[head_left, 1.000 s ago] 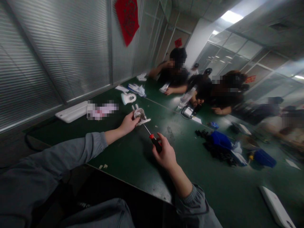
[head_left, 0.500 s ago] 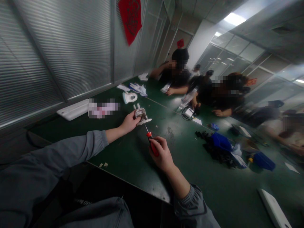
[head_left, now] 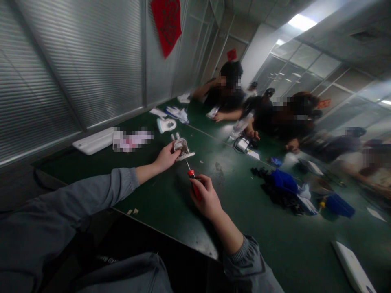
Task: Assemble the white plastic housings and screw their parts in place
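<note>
My left hand point(head_left: 166, 158) grips a white plastic housing point(head_left: 182, 147) with an open, hollow side, holding it just over the green table point(head_left: 165, 195). In my right hand point(head_left: 208, 198) is a screwdriver point(head_left: 191, 174) with a red and black handle, the fingers wrapped round it. Its thin metal shaft points up and left, and the tip reaches the lower edge of the housing; whether it sits in a screw is too small to tell. Beyond the housing lies a white and teal plastic part point(head_left: 166, 125).
A long white case point(head_left: 94, 141) lies at the left by the blinds. White gloves point(head_left: 177, 114) are farther back. Across the table are a clear bottle point(head_left: 240, 128), a white adapter point(head_left: 243, 144) and people. Blue items point(head_left: 284, 181) lie right, a white panel point(head_left: 354, 266) lower right.
My right hand and the screwdriver handle have shifted very slightly left. My left hand and the housing look nearly unmoved. Across the table, a person's hand at the right has moved.
</note>
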A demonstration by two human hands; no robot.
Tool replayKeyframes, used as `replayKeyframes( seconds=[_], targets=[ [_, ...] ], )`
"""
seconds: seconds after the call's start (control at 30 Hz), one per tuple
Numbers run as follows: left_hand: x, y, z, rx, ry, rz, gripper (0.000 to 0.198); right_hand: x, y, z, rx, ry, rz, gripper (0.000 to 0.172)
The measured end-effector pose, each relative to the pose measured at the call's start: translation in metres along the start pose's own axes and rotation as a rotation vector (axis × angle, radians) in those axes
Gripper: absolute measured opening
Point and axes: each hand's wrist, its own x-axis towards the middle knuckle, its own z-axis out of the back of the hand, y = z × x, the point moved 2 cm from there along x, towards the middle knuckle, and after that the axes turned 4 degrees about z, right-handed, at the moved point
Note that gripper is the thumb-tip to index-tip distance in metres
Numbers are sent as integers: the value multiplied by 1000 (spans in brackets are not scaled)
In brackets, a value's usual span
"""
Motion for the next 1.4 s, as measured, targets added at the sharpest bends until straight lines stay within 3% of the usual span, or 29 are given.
replayKeyframes(
  seconds=[0.1, 0.27, 0.37, 0.5, 0.7, 0.87, 1.07, 1.4],
  targets=[
    [0, 1, -1, -6, -1, -14, 37, 1, 2, 1, -16, -4, -18, 40],
    [0, 0, -2, -26, 9, -13, 36, -1, 1, 6, -42, 1, -143, 55],
    [1, 1, -2, -12, 8, -41, 36, -3, 0, 7, -37, 14, -212, 55],
    [2, 6, -1, 12, -2, -47, 38, -5, 1, 5, -5, -39, -256, 51],
    [2, 5, -2, -13, 0, -54, 37, -5, 0, 3, 32, -106, -317, 60],
    [0, 0, -1, 10, -12, -50, 36, -6, 0, 4, 56, -45, -338, 54],
    [0, 1, -1, 8, -2, -47, 37, -4, 0, 1, 82, -122, -331, 60],
    [2, 6, -1, 39, 23, -40, 39, -6, 1, 3, 80, -87, -331, 53]
  ],
)
